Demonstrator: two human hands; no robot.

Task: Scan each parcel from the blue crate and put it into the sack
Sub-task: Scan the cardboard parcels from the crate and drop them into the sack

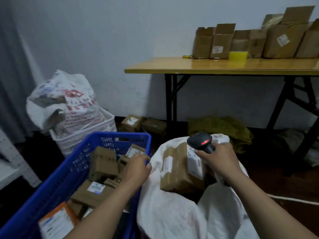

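At the far left a printed white bag (pixel 69 100) is sitting in a white crate (pixel 89 135). Beside it the blue crate (pixel 65 175) is holding a jumble of brown cardboard parcels (pixel 102 163), several showing white labels. The person's left hand (pixel 136 168) is hovering over the crate's right side, fingers curled, with the tips at a labelled parcel (pixel 133 151) near the far right corner; whether it is gripping that parcel cannot be told. Just right of the crate the white sack (pixel 169 216) is standing open, and a large brown parcel (pixel 177 173) with white labels is lying in its mouth. The right hand (pixel 219 159) is gripping the handle of a black barcode scanner (pixel 202 142) above the sack's far edge, the scanner's head glowing red. Behind, a folding table (pixel 215 66) is carrying opened cardboard boxes (pixel 283 40).
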